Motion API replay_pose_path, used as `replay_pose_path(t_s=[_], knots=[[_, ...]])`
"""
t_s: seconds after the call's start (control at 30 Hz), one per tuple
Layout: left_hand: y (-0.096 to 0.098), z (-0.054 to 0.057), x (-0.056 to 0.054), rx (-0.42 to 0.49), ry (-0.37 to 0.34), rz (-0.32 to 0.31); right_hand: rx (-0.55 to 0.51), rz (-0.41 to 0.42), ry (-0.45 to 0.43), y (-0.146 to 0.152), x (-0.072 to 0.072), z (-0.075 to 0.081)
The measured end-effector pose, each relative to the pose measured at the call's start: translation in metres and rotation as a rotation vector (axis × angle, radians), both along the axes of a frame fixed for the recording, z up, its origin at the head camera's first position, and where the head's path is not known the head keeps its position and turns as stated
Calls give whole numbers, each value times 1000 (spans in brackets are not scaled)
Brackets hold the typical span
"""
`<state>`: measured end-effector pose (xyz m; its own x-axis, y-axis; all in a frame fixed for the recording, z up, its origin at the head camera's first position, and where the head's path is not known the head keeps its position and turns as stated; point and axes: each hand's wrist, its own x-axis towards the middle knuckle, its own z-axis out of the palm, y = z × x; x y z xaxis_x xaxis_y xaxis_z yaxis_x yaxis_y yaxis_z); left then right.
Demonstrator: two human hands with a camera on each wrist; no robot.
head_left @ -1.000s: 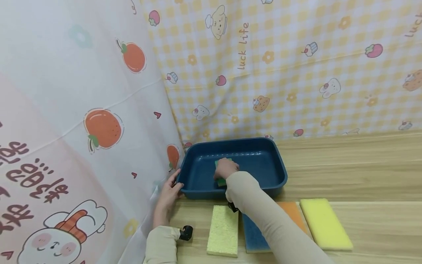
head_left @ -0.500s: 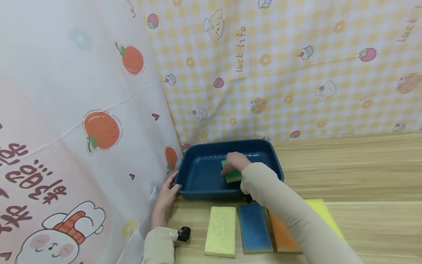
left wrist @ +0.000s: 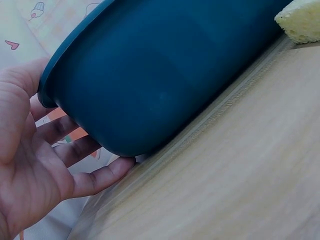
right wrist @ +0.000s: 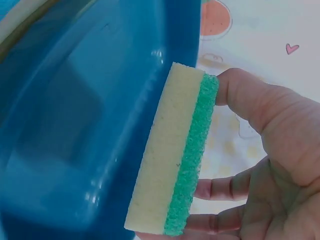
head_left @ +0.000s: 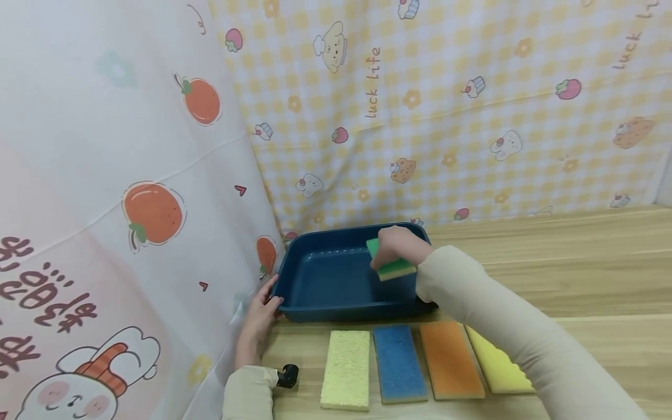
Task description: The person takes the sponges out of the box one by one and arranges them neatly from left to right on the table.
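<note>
A dark blue rectangular basin [head_left: 336, 277] stands against the back left corner of the wooden table. My left hand [head_left: 261, 310] holds its near left corner, with the thumb at the rim and the fingers against the outer wall in the left wrist view. My right hand [head_left: 397, 245] pinches a scrubbing sponge [right wrist: 170, 155] between thumb and fingers. That sponge has a green scouring layer and a pale cream foam side. In the head view it is tilted over the right part of the basin, and the hand covers some of it.
In front of the basin lie a pale yellow sponge [head_left: 345, 370], a blue sponge [head_left: 400, 364], an orange sponge [head_left: 451, 360] and a bright yellow sponge [head_left: 496, 364], which my right sleeve partly covers. Printed cloths [head_left: 441, 134] hang behind and at the left.
My right hand has moved right and upward with the green sponge, from the basin floor's middle to above its right part. The left hand stays at the corner. The head view shifted slightly.
</note>
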<state>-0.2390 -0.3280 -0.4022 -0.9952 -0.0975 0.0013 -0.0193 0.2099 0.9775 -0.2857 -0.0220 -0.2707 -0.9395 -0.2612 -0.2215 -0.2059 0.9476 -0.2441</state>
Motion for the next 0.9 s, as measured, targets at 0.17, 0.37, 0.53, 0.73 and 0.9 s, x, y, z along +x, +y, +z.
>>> replay_pose_path(t_s=[0.17,0.37,0.53,0.73,0.9], knots=[[1,3,2,-20,11,-10,14,-5,30,27,6,-3],[-1,0,0,-21,3,-10,-99,-11,27,60,22,-8],[-3,-3,-2,-18,-8,-8,-155,6,62,87,38,-11],[-4,-3,-2,-17,-8,-6,-129,5,92,112,55,-12],[-1,-2,-1,-25,-3,-13,-99,27,121,137,71,-18]])
